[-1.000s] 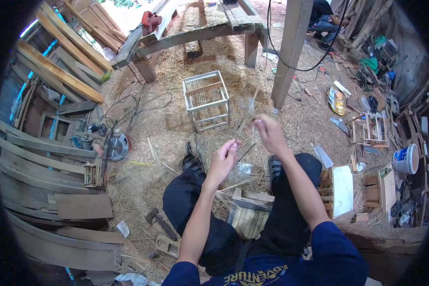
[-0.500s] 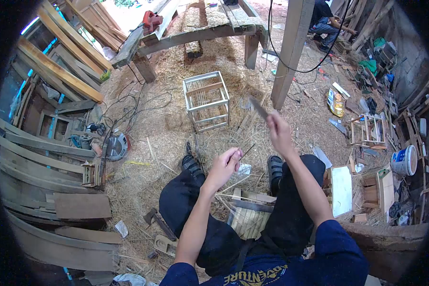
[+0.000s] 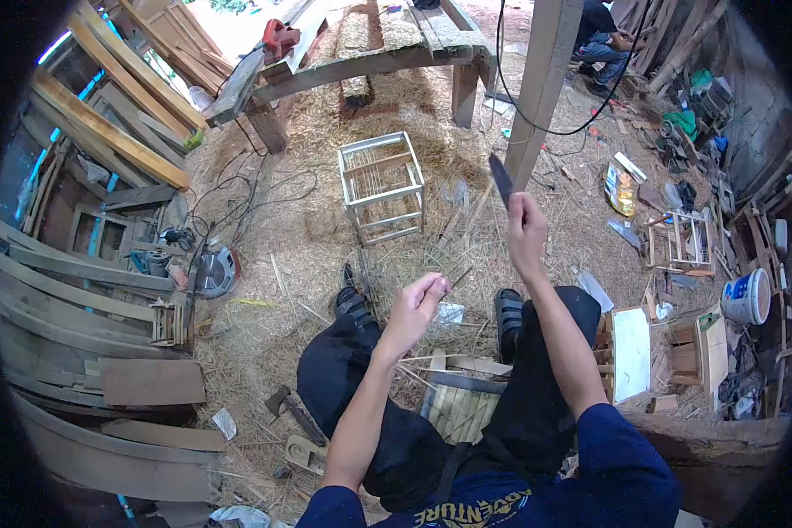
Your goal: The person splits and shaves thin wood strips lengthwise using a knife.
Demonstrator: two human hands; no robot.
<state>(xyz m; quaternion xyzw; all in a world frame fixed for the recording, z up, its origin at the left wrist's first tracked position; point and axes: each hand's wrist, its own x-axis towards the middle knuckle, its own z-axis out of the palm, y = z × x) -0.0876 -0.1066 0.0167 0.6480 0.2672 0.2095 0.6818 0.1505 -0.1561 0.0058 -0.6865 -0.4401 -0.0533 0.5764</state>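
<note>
My right hand is closed around the handle of a knife, whose dark blade points up and a little left, well apart from my left hand. My left hand is closed in a pinch on a thin stick; its short dark end pokes out past the fingertips, and the rest is hard to make out. Between my legs lies a slatted wooden piece with a few pale strips near it. Ahead on the ground stands a small wooden frame with thin rods inside.
Shavings cover the ground. A circular saw and cables lie left, beside stacked planks. A hatchet rests by my left leg. Ahead are a workbench and a post. A bucket stands right; another person crouches behind.
My right hand has moved slightly right and up, and the knife now stands more upright, farther from the stick. My left hand has barely moved. The other person's arm has drawn in.
</note>
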